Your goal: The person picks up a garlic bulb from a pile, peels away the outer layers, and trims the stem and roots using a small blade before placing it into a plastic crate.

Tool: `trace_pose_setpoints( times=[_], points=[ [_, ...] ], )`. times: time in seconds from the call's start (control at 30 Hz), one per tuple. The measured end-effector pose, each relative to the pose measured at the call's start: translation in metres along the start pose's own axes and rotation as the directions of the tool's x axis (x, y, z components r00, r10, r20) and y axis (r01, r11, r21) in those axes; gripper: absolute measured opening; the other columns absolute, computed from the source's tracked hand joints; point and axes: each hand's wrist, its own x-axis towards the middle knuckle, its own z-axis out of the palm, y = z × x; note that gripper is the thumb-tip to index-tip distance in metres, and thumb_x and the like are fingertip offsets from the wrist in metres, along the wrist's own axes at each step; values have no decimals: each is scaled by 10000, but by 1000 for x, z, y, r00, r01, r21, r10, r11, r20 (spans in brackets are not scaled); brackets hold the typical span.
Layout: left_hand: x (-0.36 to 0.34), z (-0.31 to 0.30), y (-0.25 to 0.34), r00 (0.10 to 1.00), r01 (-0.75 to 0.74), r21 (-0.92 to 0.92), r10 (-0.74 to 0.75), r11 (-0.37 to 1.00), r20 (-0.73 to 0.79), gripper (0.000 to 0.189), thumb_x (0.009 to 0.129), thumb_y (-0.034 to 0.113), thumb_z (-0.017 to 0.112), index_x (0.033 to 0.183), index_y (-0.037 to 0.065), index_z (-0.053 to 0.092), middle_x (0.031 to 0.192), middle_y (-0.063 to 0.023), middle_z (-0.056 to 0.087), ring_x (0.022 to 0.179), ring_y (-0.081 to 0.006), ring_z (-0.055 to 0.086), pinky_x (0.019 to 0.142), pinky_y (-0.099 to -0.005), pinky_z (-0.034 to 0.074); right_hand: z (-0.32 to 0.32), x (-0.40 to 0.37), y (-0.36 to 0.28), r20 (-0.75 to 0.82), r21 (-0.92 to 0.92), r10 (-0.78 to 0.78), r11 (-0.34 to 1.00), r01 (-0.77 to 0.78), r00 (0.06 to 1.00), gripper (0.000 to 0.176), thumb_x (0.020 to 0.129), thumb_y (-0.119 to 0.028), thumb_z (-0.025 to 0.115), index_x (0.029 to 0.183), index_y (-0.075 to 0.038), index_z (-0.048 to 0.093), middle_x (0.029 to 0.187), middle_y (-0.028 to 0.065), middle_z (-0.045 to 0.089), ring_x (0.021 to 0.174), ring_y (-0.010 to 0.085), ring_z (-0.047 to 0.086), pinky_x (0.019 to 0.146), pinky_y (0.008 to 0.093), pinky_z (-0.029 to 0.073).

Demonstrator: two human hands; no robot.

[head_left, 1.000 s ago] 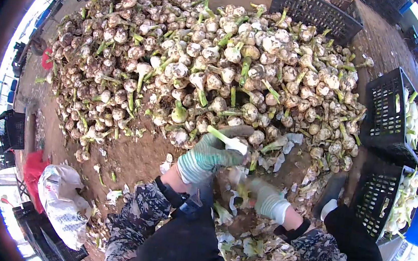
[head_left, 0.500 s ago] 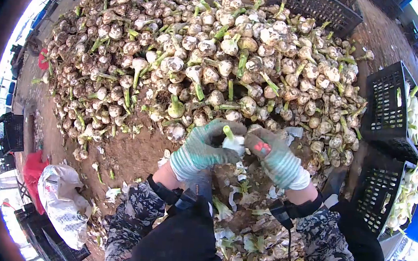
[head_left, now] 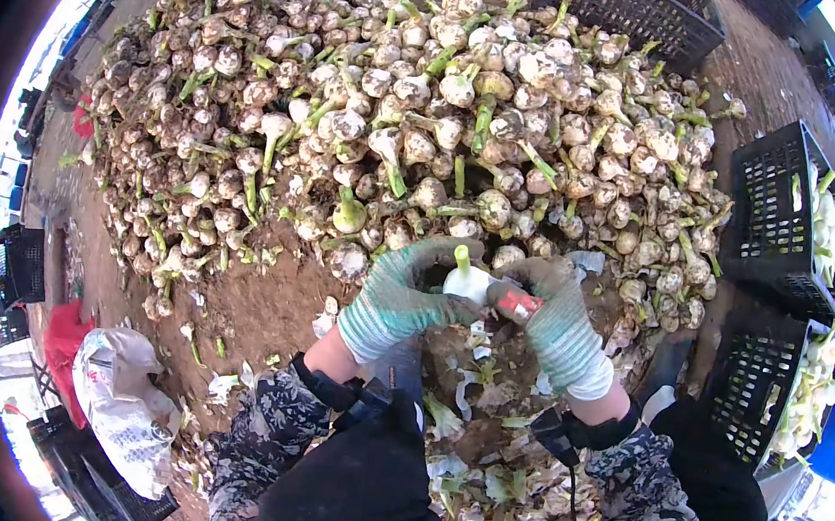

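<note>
At centre, our left hand closes round a bulb; our right hand bends beside it, holding what we cannot tell. A heap blocks twelve o'clock, crates three to four, peelings five, a sack eight.

A farm produce-handling area: a great heap of garlic bulbs on bare earth, black crates alongside (two filled with whiter bulbs), and a white sack.

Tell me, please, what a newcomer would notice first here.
A broad heap of dirt-marked garlic bulbs fills the upper middle. Below it, the left hand holds a clean white bulb, with the right hand beside it. Toward the right edge stand two black crates holding paler bulbs.
</note>
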Motion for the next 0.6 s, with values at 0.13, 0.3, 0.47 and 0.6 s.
trace_pose_setpoints(
  times=[0.13, 0.3, 0.47, 0.6],
  points=[
    [-2, -7, 1, 995, 39, -103, -29, 994, 96, 644, 668, 51, 726, 1240, 16, 433, 1196, -88, 509, 1066, -168, 506, 901, -312, 421, -2, 1, 8, -80, -46, -21, 999, 17, 997, 219, 753, -125, 642, 934, -28, 567, 775, 92, 598, 687, 135, 531, 649, 279, 437],
    [5, 0, -17, 995, -72, -391, 94, 917, 37, 576, 782, 106, 604, 1291, 1, 358, 1235, -111, 475, 1094, -198, 487, 913, -320, 411, 26, -16, 8, -43, -29, -251, 968, 250, 967, 234, 707, -47, 632, 917, -18, 535, 851, 129, 570, 783, 247, 561, 712, 303, 430],
    [7, 0, 5, 997, -48, -819, -25, 571, -75, 477, 777, 81, 497, 1239, -11, 422, 1189, -168, 507, 1041, -272, 533, 874, -344, 453, 7, -11, 27, -203, -113, 52, 991, -76, 978, 197, 743, -110, 577, 915, -12, 578, 856, 143, 605, 794, 254, 578, 726, 337, 445],
    [8, -17, -10, 995, -5, -814, -81, 581, -63, 559, 748, 162, 480, 1269, -15, 383, 1295, -151, 423, 1204, -323, 384, 1046, -422, 263, 10, -22, 26, 320, -790, 614, 593, -154, 721, 289, 773, -258, 587, 931, -17, 605, 902, 229, 584, 880, 311, 582, 800, 381, 439]
  ],
)
